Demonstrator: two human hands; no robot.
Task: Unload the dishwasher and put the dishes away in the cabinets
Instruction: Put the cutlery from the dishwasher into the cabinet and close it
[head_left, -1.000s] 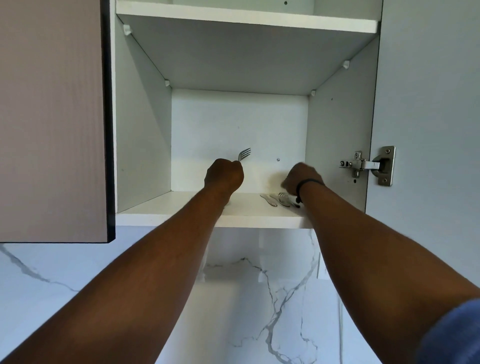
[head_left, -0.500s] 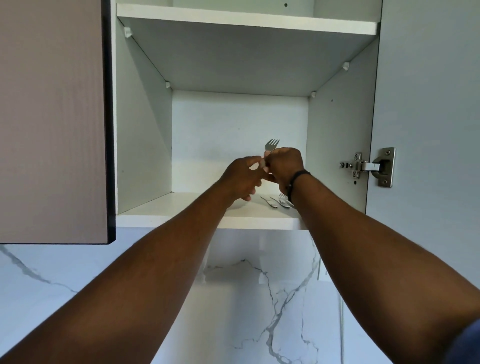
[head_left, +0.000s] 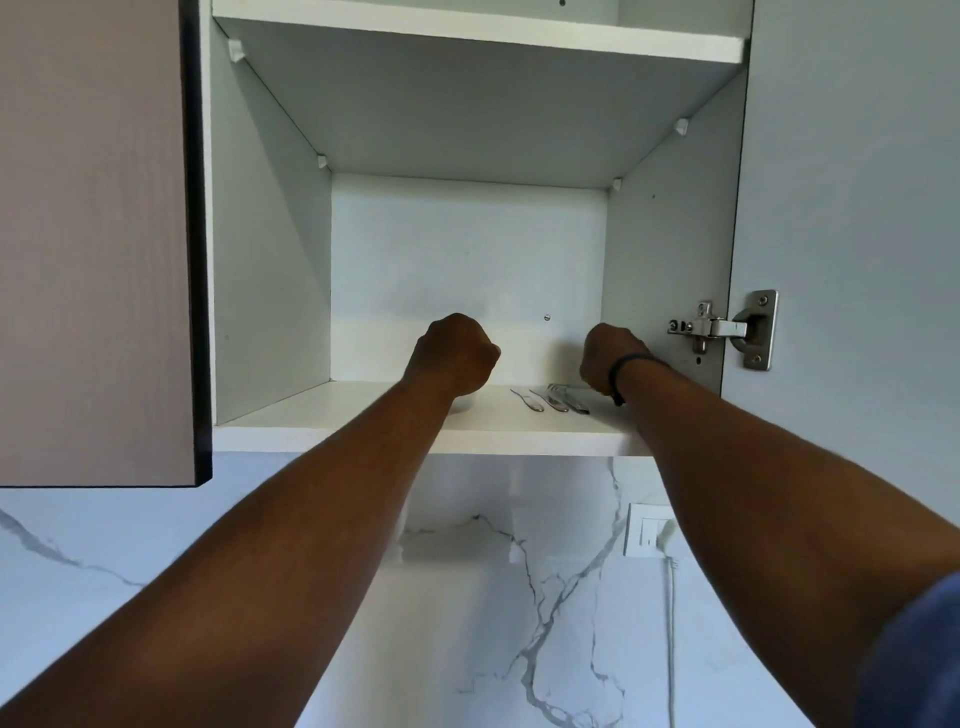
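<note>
Both arms reached up into an open wall cabinet (head_left: 270, 291). On its lower shelf (head_left: 363, 421) a few pieces of cutlery (head_left: 550, 399) lay side by side, handles toward the front edge, between the two hands and nearer the right one. The left hand (head_left: 453, 353) was curled into a fist above the shelf; whether it held anything could not be told, since only its back showed. The right hand (head_left: 610, 358), a dark band at its wrist, was curled too, right above the cutlery's far ends, and its fingers were hidden, so its grip could not be judged.

A metal hinge (head_left: 727, 330) joined the cabinet's right wall to the open door (head_left: 857, 208). Below, a marbled wall (head_left: 467, 597) carried a white socket (head_left: 647, 530) with a cable, partly covered by the right forearm. The upper shelf (head_left: 467, 28) was cut off at the top.
</note>
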